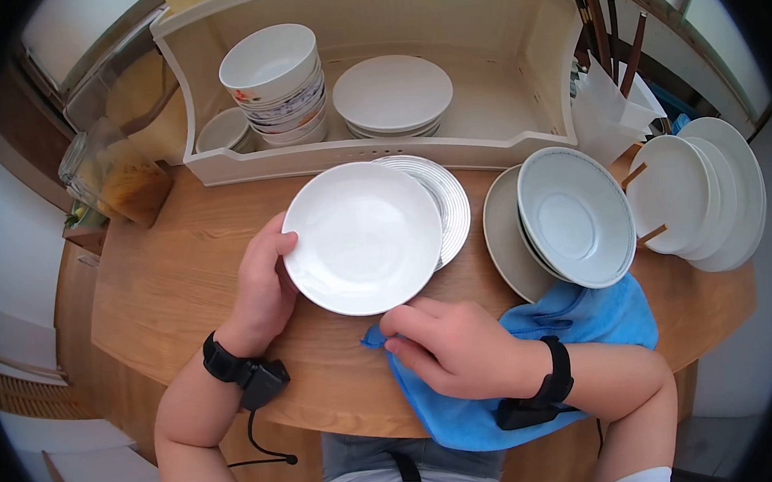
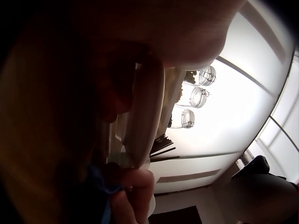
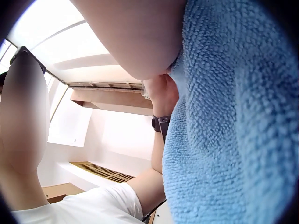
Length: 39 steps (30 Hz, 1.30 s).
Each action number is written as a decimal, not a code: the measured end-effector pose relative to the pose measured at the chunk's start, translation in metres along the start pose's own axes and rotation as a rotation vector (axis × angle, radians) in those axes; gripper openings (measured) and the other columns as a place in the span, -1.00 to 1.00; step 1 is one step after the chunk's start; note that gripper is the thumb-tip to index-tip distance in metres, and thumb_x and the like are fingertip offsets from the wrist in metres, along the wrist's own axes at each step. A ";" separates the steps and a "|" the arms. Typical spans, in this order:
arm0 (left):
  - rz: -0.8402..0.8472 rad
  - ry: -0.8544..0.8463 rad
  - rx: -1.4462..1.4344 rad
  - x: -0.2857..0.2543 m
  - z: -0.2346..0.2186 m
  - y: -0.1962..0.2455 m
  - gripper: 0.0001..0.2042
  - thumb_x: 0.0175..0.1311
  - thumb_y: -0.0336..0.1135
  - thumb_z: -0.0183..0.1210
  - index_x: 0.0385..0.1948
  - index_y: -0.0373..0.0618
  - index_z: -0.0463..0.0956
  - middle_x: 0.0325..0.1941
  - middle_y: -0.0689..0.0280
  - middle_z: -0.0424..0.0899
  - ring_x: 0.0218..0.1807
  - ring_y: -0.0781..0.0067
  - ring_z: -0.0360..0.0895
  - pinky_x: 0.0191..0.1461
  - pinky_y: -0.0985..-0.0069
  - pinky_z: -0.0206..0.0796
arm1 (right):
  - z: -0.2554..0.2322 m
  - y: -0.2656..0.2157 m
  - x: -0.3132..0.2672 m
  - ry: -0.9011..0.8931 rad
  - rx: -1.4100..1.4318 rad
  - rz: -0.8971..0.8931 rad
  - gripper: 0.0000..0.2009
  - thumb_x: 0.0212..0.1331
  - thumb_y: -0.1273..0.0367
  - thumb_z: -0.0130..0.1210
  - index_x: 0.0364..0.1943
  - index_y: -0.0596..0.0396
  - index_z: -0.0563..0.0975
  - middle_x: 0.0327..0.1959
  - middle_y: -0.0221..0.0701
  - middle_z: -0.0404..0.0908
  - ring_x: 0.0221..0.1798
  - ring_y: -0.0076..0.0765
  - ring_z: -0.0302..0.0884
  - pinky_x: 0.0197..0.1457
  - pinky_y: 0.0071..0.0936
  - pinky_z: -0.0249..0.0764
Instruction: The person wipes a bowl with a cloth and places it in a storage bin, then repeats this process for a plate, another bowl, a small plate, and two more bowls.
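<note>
The left hand (image 1: 266, 281) grips 1 white plate (image 1: 363, 238) by its edge; the right hand (image 1: 460, 345) pinches a blue cloth (image 1: 470, 414) over the tabletop (image 1: 323, 371).

- We saw a smooth, glossy white plate (image 1: 362, 238), ceramic by its look.
- We noted fine ridged rings on the shiny plate behind it (image 1: 455, 209).
- We found the blue cloth (image 3: 224, 121) matt and rough, with a looped, towelling-like pile.
- We saw wood grain and a soft sheen on the table (image 1: 165, 283).
- We took the cream rack (image 1: 517, 62) for smooth plastic.
- We noticed glazed, glossy stacked bowls (image 1: 270, 61).
- We saw clear, glassy jars (image 2: 188, 118) with metal wire clasps.
</note>
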<state>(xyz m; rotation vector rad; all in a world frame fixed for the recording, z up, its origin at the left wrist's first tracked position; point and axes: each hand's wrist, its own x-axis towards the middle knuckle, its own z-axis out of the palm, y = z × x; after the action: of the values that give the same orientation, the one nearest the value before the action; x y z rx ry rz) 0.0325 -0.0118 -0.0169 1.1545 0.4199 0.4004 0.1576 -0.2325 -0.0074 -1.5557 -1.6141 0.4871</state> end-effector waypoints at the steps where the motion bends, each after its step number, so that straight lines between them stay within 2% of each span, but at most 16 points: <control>1: 0.035 0.049 -0.045 0.001 0.002 0.001 -0.52 0.41 -0.23 -0.12 0.27 -0.34 0.33 0.14 0.11 0.61 0.10 0.35 0.62 0.16 0.46 0.47 | 0.000 -0.001 0.000 0.050 0.045 -0.043 -0.89 0.24 0.44 0.13 -0.19 0.06 0.48 -0.36 -0.29 0.54 -0.42 -0.08 0.57 -0.41 -0.21 0.49; 2: 0.072 0.097 -0.092 0.001 0.002 0.003 -0.51 0.41 -0.23 -0.13 0.28 -0.35 0.32 0.16 0.09 0.60 0.10 0.34 0.62 0.17 0.46 0.46 | -0.003 -0.003 0.001 0.050 0.045 -0.047 -0.89 0.24 0.44 0.13 -0.19 0.06 0.48 -0.36 -0.29 0.54 -0.42 -0.08 0.57 -0.41 -0.21 0.49; 3: 0.077 0.096 -0.090 0.001 0.002 0.007 -0.51 0.41 -0.23 -0.13 0.28 -0.35 0.32 0.16 0.09 0.60 0.10 0.34 0.62 0.17 0.46 0.46 | -0.009 -0.007 0.001 0.060 -0.013 -0.139 -0.86 0.21 0.49 0.17 -0.17 0.08 0.51 -0.41 -0.29 0.51 -0.48 -0.13 0.50 -0.46 -0.29 0.42; 5: 0.096 0.040 -0.109 -0.002 -0.002 0.013 -0.53 0.41 -0.21 -0.12 0.25 -0.34 0.35 0.12 0.09 0.62 0.09 0.34 0.61 0.18 0.47 0.44 | -0.019 -0.018 0.000 0.060 -0.075 -0.243 -0.82 0.18 0.53 0.21 -0.15 0.10 0.53 -0.46 -0.28 0.48 -0.54 -0.18 0.44 -0.51 -0.36 0.35; 7: 0.092 0.025 -0.081 -0.005 0.000 0.016 -0.57 0.41 -0.21 -0.10 0.17 -0.33 0.39 0.04 0.13 0.63 0.02 0.40 0.61 0.11 0.50 0.44 | -0.028 -0.030 -0.003 0.288 -0.018 -0.147 -0.85 0.18 0.54 0.19 -0.19 0.11 0.53 -0.48 -0.33 0.47 -0.55 -0.22 0.44 -0.48 -0.35 0.38; 8: 0.082 0.004 -0.051 -0.007 0.000 0.017 -0.61 0.40 -0.20 -0.09 0.09 -0.32 0.43 -0.04 0.18 0.63 -0.05 0.45 0.60 0.04 0.53 0.43 | -0.029 -0.030 -0.003 0.326 -0.004 -0.134 -0.85 0.17 0.56 0.20 -0.19 0.14 0.52 -0.54 -0.34 0.43 -0.59 -0.30 0.40 -0.51 -0.38 0.35; 9: 0.084 0.013 -0.055 -0.008 -0.003 0.016 -0.61 0.40 -0.20 -0.09 0.09 -0.32 0.43 -0.04 0.18 0.63 -0.05 0.45 0.60 0.04 0.53 0.43 | -0.030 -0.031 -0.002 0.317 -0.002 -0.136 -0.85 0.17 0.56 0.20 -0.19 0.14 0.52 -0.54 -0.34 0.43 -0.59 -0.30 0.40 -0.51 -0.38 0.35; 11: 0.060 -0.083 0.070 -0.008 -0.007 0.012 -0.71 0.39 -0.19 -0.05 -0.14 -0.25 0.45 -0.25 0.32 0.56 -0.24 0.59 0.48 -0.17 0.60 0.34 | -0.032 -0.030 0.000 0.334 -0.057 -0.003 -0.85 0.17 0.56 0.21 -0.21 0.15 0.52 -0.55 -0.36 0.41 -0.62 -0.36 0.37 -0.52 -0.39 0.33; 12: 0.050 -0.098 0.080 -0.010 -0.003 0.014 -0.76 0.36 -0.17 -0.01 -0.29 -0.18 0.41 -0.38 0.42 0.46 -0.35 0.68 0.35 -0.28 0.63 0.21 | -0.029 -0.024 -0.002 0.296 -0.057 0.045 -0.81 0.17 0.52 0.24 -0.17 0.14 0.50 -0.54 -0.36 0.42 -0.60 -0.38 0.38 -0.51 -0.41 0.35; 17: 0.037 -0.198 0.152 -0.016 -0.003 0.021 -0.75 0.32 -0.12 0.02 -0.36 -0.13 0.38 -0.43 0.46 0.43 -0.39 0.71 0.32 -0.33 0.65 0.18 | -0.022 -0.017 0.001 0.220 -0.157 0.067 -0.73 0.14 0.45 0.30 -0.15 0.12 0.45 -0.50 -0.36 0.44 -0.56 -0.35 0.42 -0.50 -0.42 0.37; 20: 0.018 -0.181 0.119 -0.017 0.000 0.022 -0.70 0.28 -0.05 0.08 -0.39 -0.11 0.35 -0.45 0.45 0.43 -0.41 0.70 0.33 -0.36 0.66 0.19 | -0.024 -0.015 0.000 0.280 -0.143 0.094 -0.73 0.13 0.42 0.33 -0.25 0.10 0.41 -0.53 -0.35 0.43 -0.59 -0.34 0.41 -0.51 -0.42 0.36; 23: 0.016 -0.160 0.071 -0.019 -0.002 0.019 -0.68 0.26 -0.03 0.10 -0.41 -0.10 0.34 -0.45 0.46 0.41 -0.42 0.71 0.32 -0.38 0.66 0.18 | -0.022 -0.014 0.000 0.286 0.007 0.230 -0.69 0.13 0.37 0.35 -0.30 0.09 0.36 -0.58 -0.35 0.43 -0.63 -0.33 0.38 -0.54 -0.43 0.32; 26: 0.038 -0.143 0.052 -0.019 0.001 0.019 -0.70 0.27 -0.05 0.08 -0.42 -0.09 0.33 -0.47 0.48 0.38 -0.42 0.73 0.29 -0.39 0.67 0.14 | -0.024 -0.007 0.003 0.225 0.058 0.290 -0.68 0.17 0.31 0.33 -0.40 0.11 0.35 -0.68 -0.35 0.38 -0.69 -0.33 0.34 -0.57 -0.43 0.29; 28: 0.049 -0.118 0.051 -0.019 0.001 0.017 -0.69 0.27 -0.05 0.08 -0.43 -0.10 0.32 -0.48 0.49 0.37 -0.43 0.73 0.29 -0.40 0.67 0.14 | -0.026 -0.004 0.000 0.132 -0.031 0.279 -0.64 0.21 0.24 0.30 -0.49 0.13 0.36 -0.73 -0.34 0.36 -0.71 -0.30 0.34 -0.58 -0.39 0.29; 31: 0.035 -0.149 0.088 -0.017 -0.004 0.015 -0.68 0.25 -0.02 0.09 -0.44 -0.09 0.30 -0.50 0.49 0.35 -0.44 0.72 0.28 -0.40 0.68 0.14 | -0.020 -0.003 0.000 0.136 -0.045 0.304 -0.63 0.26 0.21 0.25 -0.55 0.14 0.40 -0.76 -0.30 0.40 -0.72 -0.21 0.38 -0.59 -0.33 0.31; 39: -0.116 -0.223 0.147 -0.020 0.002 0.019 -0.63 0.18 0.02 0.15 -0.39 -0.14 0.36 -0.45 0.46 0.41 -0.42 0.71 0.33 -0.38 0.68 0.17 | -0.019 0.002 0.000 0.107 0.006 0.282 -0.68 0.34 0.24 0.15 -0.48 0.19 0.45 -0.70 -0.20 0.48 -0.68 -0.05 0.44 -0.56 -0.26 0.34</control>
<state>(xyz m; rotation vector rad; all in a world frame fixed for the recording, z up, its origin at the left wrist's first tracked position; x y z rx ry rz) 0.0151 -0.0172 0.0034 1.2956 0.3227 0.1387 0.1739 -0.2374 0.0023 -1.7842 -1.3180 0.5478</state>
